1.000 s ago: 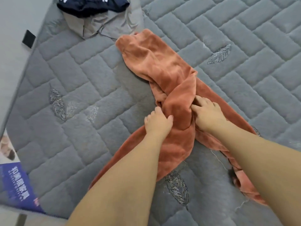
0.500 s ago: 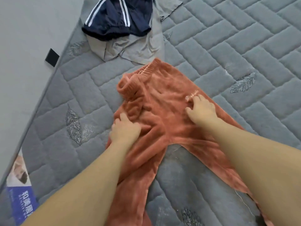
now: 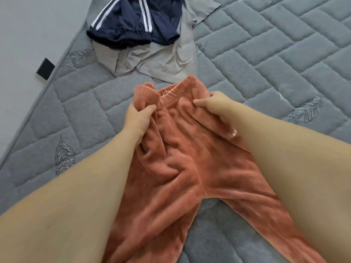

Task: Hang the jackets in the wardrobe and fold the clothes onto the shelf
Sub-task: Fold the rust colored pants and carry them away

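Fleecy rust-orange trousers (image 3: 190, 168), ribbed waistband bunched in both hands.

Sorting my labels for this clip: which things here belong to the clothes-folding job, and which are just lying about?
In the job: orange trousers, left hand, right hand, navy striped shorts, grey garment.
Lying about: mattress, black block.

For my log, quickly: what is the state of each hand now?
Left hand: closed, gripping the waistband of the orange trousers.
Right hand: closed, gripping the same trousers near the waistband.
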